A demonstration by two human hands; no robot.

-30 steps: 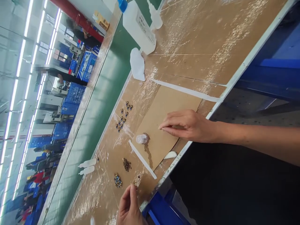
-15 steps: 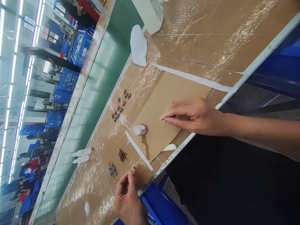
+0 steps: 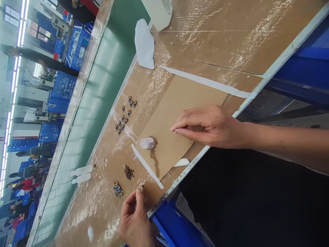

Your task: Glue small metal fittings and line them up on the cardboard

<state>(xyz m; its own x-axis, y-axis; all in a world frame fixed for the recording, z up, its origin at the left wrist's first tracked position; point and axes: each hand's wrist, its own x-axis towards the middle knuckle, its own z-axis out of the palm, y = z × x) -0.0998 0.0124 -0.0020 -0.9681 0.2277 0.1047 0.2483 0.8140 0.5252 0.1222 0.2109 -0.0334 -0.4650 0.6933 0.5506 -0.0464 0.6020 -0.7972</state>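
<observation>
Camera has swung since the last frame, and I see my operator's right hand (image 3: 208, 127) lying on a cardboard sheet (image 3: 177, 116) on the workbench (image 3: 218, 44), fingers together, gripping nothing. At the near left, the left hand (image 3: 135, 219) curls half-closed just beside a small heap of brass parts (image 3: 140, 187); I can't tell whether it pinches any.

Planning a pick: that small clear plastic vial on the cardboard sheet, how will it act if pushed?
The small clear plastic vial looks thin-walled, so probably light for its size. Its round body suggests it could roll or tip when pushed, though I can't tell whether it stands or lies.
</observation>
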